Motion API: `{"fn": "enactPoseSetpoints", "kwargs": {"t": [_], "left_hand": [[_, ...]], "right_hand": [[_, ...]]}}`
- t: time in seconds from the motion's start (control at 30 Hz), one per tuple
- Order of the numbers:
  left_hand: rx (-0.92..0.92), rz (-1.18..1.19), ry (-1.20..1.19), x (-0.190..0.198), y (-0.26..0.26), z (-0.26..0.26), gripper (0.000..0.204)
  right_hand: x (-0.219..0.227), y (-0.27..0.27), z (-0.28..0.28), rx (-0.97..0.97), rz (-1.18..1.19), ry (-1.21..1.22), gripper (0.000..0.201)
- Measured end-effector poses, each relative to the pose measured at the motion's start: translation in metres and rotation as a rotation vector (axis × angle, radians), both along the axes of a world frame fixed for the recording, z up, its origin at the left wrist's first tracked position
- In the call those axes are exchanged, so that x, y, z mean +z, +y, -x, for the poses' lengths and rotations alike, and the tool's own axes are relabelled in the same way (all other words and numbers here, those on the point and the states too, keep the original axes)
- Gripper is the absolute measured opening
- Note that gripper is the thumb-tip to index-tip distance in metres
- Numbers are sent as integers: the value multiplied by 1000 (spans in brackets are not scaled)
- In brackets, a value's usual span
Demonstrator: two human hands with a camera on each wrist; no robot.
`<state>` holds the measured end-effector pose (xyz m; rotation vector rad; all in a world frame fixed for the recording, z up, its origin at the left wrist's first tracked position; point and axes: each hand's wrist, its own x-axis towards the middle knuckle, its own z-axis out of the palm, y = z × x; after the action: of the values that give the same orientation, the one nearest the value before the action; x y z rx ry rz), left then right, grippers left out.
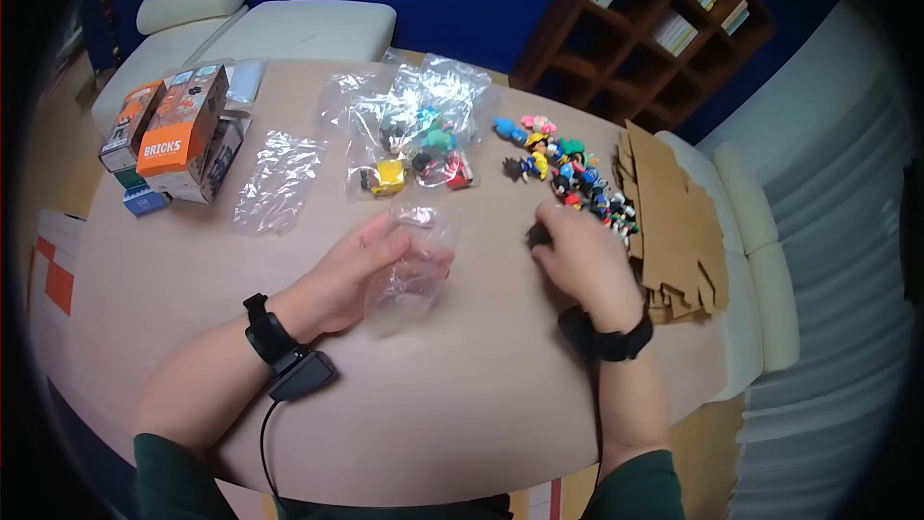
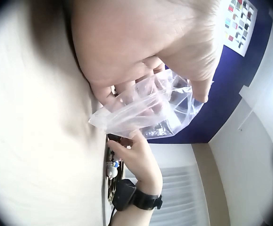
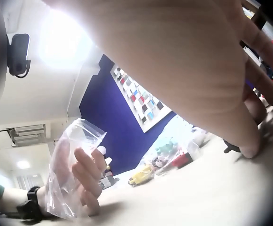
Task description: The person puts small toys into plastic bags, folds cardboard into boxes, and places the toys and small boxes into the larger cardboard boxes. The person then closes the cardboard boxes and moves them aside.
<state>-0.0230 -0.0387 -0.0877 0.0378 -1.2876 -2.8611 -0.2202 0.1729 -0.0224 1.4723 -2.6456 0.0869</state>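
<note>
In the head view my left hand (image 1: pixel 361 265) holds a clear plastic bag (image 1: pixel 404 279) above the table, fingers curled round it; the left wrist view shows the bag (image 2: pixel 150 108) against the fingers and thumb. My right hand (image 1: pixel 587 255) is at the near side of a pile of small colourful figures (image 1: pixel 582 178). Its thumb and fingers pinch a small black figure (image 1: pixel 539 236), mostly covered by the hand; in the right wrist view a dark bit of that black figure (image 3: pixel 231 147) shows beside the thumb.
Behind the left hand lie clear bags (image 1: pixel 433 96), some with figures inside. An empty bag (image 1: pixel 279 178) lies left of them, near orange brick boxes (image 1: pixel 178 135). Flat brown cardboard (image 1: pixel 674 221) lies at the right edge of the table (image 1: pixel 462 395).
</note>
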Motion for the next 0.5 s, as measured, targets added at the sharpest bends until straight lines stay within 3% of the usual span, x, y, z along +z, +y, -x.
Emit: {"fn": "enactPoseSetpoints", "kwargs": {"t": [0.07,0.13,0.2,0.27,0.33,0.4,0.5], "left_hand": [[21,15,-31,-2,0,1,57],[61,30,-61,0,-1,0,62],[19,61,-50,3,0,-1,66],[-9,110,-61,6,2,-2,67],[-38,162,-70,7,1,-1,69],[-81,211,15,5,3,0,71],[-44,204,32,7,10,-2,75]], "right_hand": [[22,-7,-10,-184,71,-114,26],[33,-9,-15,-168,301,-196,30],[47,-8,-25,1,533,-385,32],[56,-9,-38,60,606,-512,32],[55,-7,-48,221,819,-868,35],[64,-3,-58,213,803,-927,34],[69,2,-59,195,596,-906,32]]}}
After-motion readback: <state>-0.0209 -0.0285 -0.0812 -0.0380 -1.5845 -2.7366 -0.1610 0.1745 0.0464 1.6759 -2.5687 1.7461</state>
